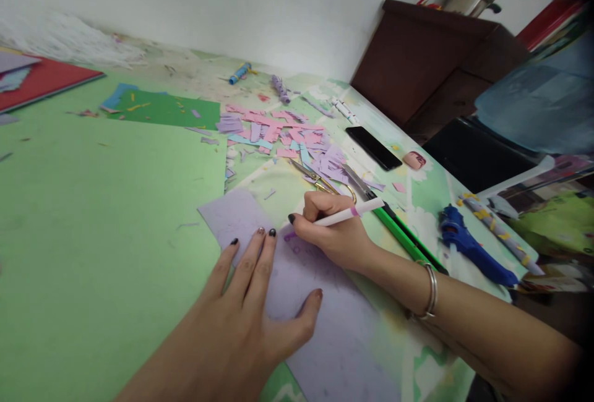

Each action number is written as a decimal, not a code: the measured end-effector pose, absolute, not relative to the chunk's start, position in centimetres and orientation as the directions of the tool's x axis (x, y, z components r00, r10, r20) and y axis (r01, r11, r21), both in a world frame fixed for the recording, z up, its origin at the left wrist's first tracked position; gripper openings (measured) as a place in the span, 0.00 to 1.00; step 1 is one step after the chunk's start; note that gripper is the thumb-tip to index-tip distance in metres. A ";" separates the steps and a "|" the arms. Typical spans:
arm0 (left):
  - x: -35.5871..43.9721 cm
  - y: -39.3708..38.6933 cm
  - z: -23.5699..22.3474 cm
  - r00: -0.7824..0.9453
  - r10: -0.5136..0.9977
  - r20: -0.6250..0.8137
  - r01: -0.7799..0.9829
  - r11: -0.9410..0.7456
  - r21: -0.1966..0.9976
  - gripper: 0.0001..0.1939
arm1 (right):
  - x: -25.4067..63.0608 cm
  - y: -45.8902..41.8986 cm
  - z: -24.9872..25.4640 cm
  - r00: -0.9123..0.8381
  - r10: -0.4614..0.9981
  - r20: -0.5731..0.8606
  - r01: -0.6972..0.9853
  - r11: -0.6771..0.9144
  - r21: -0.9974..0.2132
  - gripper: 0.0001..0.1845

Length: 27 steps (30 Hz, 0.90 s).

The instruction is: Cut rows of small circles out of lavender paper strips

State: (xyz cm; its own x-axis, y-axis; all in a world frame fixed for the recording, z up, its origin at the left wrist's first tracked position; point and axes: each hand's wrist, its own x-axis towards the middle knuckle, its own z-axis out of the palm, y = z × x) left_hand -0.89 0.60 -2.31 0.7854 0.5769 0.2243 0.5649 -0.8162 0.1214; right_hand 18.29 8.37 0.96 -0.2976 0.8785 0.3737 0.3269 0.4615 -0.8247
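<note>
A sheet of lilac paper [325, 328] lies slantwise across the table, partly over a large light green sheet [116, 216]. My left hand [250, 297] rests flat on the lilac paper with its fingers spread. In my right hand [331, 229] is a white marker [348, 213] with a purple band, gripped between thumb and fingers. Its purple tip meets the paper just past my left fingertips. Small purple marks show near the tip; their shape is too faint to read. Gold-handled scissors [320, 179] lie just beyond my right hand.
Right of my hand are a green utility knife [399, 229], a blue glue gun [473, 247] and a decorated paper roll [501, 232]. A black phone [374, 147] lies farther back. Pink and lilac paper scraps [278, 130] and a dark green sheet [171, 110] cover the middle back.
</note>
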 end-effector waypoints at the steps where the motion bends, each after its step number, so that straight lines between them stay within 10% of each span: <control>1: -0.9 0.6 -2.3 0.785 0.578 0.223 0.566 -0.816 0.121 0.50 | 18.3 8.4 0.9 -0.298 0.877 0.377 0.329 0.466 -0.822 0.21; 27: -0.8 0.5 -2.0 0.781 0.597 0.185 0.577 -0.802 0.152 0.45 | 18.3 8.3 1.1 -0.293 0.887 0.357 0.371 0.449 -0.813 0.20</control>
State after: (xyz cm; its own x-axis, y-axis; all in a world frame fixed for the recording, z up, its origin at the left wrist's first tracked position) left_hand -0.85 0.53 -2.04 0.7808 0.5969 0.1845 0.5773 -0.8022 0.1522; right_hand 18.32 8.28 1.09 -0.2928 0.8872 0.3566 0.3715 0.4493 -0.8125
